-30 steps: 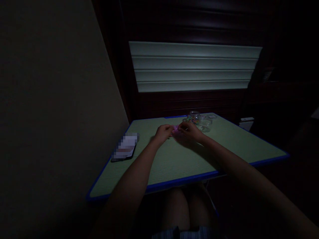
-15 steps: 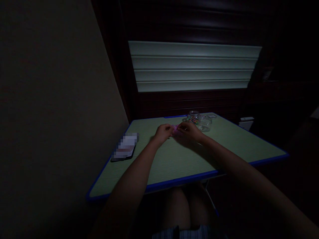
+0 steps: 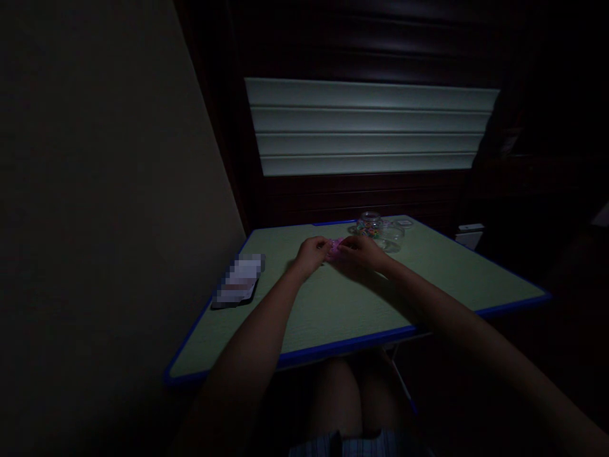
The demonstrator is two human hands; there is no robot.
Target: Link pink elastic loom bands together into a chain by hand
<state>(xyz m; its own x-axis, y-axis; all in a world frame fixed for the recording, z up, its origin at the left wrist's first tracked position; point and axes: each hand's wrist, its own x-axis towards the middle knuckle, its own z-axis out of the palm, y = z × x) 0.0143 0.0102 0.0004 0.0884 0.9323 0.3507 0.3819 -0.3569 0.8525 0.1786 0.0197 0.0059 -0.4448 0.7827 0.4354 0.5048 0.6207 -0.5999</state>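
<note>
A small pink-purple item (image 3: 335,248) is held between my two hands above the middle of the green table (image 3: 333,311); its exact shape is too dark to tell. My left hand (image 3: 313,252) pinches its left side. On its right side, the fingers of my right hand (image 3: 364,252) are closed on it. Just behind my right hand stands a clear jar (image 3: 370,223) with several colourful small rings in it. Beside it on the right is a clear, empty-looking container (image 3: 392,238).
A phone-like slab (image 3: 239,280), its screen blurred out, lies near the table's left edge. A small clear lid (image 3: 404,223) rests at the back right. Behind the table are dark panels with a pale slatted section (image 3: 373,130). A wall rises on the left.
My right hand has shifted very slightly, its fingers now lower and closer around the pink-purple item. My left hand stays in place.
</note>
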